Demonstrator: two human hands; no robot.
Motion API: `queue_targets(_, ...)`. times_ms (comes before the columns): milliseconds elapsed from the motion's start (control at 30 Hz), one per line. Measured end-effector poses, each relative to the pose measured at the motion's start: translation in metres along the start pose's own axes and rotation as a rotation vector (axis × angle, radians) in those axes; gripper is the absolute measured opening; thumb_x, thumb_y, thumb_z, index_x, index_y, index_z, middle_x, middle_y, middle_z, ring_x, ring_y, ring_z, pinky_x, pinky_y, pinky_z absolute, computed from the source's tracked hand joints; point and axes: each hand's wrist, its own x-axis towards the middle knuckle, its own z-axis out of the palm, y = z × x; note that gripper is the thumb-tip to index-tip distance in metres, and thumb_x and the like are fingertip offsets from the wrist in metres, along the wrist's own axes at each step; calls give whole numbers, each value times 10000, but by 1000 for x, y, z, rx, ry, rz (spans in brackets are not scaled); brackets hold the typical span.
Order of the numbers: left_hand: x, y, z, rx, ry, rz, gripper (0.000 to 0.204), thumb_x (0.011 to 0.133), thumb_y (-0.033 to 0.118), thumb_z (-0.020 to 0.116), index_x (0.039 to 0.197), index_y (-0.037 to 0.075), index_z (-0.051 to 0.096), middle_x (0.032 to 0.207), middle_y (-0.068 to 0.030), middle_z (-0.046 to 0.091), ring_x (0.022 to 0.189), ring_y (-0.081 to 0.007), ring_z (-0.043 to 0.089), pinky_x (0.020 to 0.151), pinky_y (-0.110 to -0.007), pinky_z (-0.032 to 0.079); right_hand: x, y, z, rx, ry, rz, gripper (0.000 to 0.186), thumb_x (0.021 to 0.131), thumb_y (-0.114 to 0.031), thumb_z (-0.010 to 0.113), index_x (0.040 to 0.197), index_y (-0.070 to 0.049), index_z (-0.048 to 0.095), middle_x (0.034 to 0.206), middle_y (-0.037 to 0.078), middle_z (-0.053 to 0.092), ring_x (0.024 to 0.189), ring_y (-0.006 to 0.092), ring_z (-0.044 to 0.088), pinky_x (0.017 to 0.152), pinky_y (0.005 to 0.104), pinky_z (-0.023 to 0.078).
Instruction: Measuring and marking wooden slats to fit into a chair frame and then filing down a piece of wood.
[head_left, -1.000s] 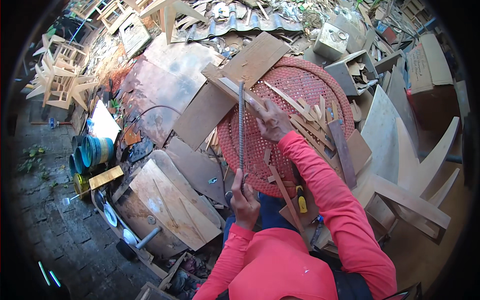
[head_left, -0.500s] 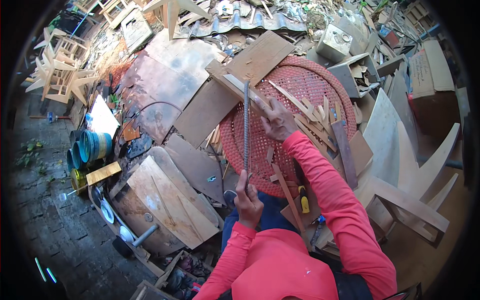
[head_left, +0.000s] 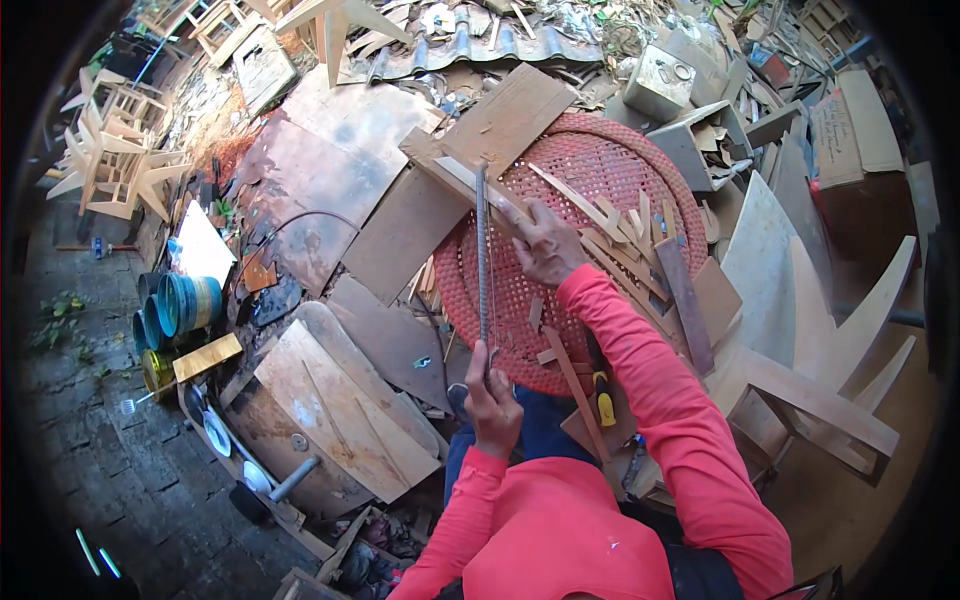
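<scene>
My left hand (head_left: pixel 495 412) is closed round the near end of a bow saw (head_left: pixel 482 265). Its frame is a ribbed steel rod pointing away from me, with a thin blade or wire faintly visible along its right side. The saw's far end lies against a wooden board (head_left: pixel 432 150) that slants across the far left part of a red woven round seat (head_left: pixel 470 310). My right hand (head_left: pixel 552 245) grips the near right end of that board, fingers over its edge. Where the blade meets the wood is too fine to make out.
Thin wood offcuts (head_left: pixel 625 250) lie on the seat's right side. A yellow-handled tool (head_left: pixel 604 400) rests near my lap. Left are flat boards (head_left: pixel 345 405) and blue buckets (head_left: pixel 190 303); right, a curved wooden chair frame (head_left: pixel 820 400) and a cardboard box (head_left: pixel 858 135).
The whole view has shifted slightly, so things sit a little further left. Both hands keep their holds on the saw and the board, and the thin blade line shows more clearly beside the rod.
</scene>
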Motion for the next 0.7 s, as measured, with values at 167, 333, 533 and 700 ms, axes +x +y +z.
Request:
queue_targets(167,102,-40,47,184,53,137,521,1136,-22,497,1651,35,438,1466,-248,682,1071,-324,764,909,-420,610,-2,-1,3,-31,-22,19,716,951,-135,700,1647,-181,539,1230,198,589,1078,398,692,869,498,629)
queue_targets(333,122,-89,66,131,62,149,517,1142,-4,498,1650,54,427,1475,-229,683,1059,-322,768,901,-429,610,2,-6,-1,-32,-58,27,703,951,-148,709,1635,-179,550,1225,189,583,1055,389,699,872,487,633)
queue_targets(533,-2,-3,-2,98,-19,-32,569,1138,-12,520,1690,59,402,1284,-266,753,940,-277,778,789,-409,618,2,-1,-1,-7,-40,28,701,949,-118,707,1631,-176,555,1208,185,582,1058,390,698,891,503,626)
queue_targets(700,119,-46,52,144,75,197,534,1125,-11,509,1652,35,437,1453,-277,680,1134,-367,760,946,-435,603,-2,-6,-1,-15,-38,42,673,954,-132,702,1613,-172,575,1217,188,588,1079,392,697,898,504,622)
